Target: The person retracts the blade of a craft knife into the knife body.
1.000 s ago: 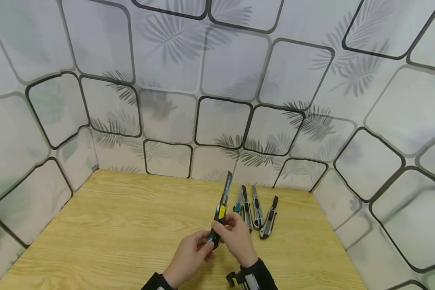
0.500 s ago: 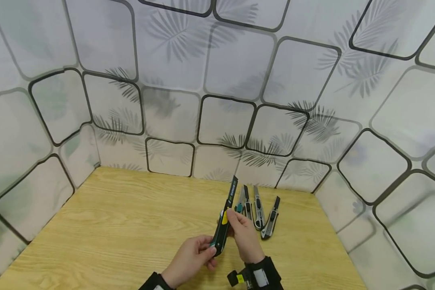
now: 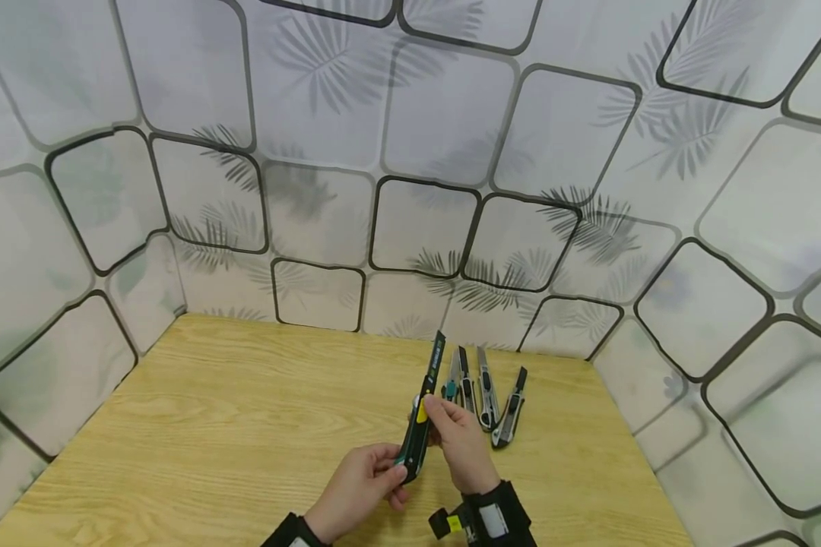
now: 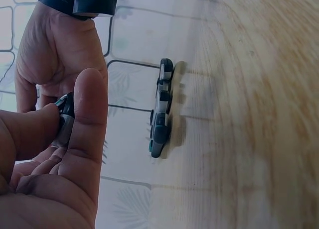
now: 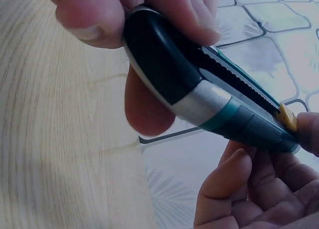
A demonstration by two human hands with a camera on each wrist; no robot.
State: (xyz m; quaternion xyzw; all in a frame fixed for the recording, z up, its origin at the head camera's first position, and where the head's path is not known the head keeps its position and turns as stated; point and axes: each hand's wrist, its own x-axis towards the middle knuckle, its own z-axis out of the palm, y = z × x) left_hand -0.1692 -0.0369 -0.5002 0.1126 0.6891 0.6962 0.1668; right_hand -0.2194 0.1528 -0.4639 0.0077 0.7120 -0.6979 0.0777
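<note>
A black and teal utility knife (image 3: pixel 417 444) is held up over the table, its long black blade (image 3: pixel 438 357) out and pointing away. My left hand (image 3: pixel 361 482) pinches the butt end between thumb and fingers. Farther up the handle, my right hand (image 3: pixel 467 448) grips it, fingers beneath. In the right wrist view, the right thumb (image 5: pixel 310 132) touches the yellow slider (image 5: pixel 287 117), and a toothed track runs along the handle (image 5: pixel 159 55). From the left wrist, the knife is mostly hidden behind the left fingers (image 4: pixel 89 109).
Several more utility knives lie side by side on the wooden table (image 3: pixel 246 410), right of the hands. One has a teal handle (image 3: pixel 450 391); a silver and black knife (image 3: pixel 509 414) lies rightmost. A patterned backdrop (image 3: pixel 321 296) rises at the table's back and sides.
My right hand has shifted up the handle, its thumb now at the yellow slider. The knife has turned and moved slightly nearer. Over the last half second little has moved.
</note>
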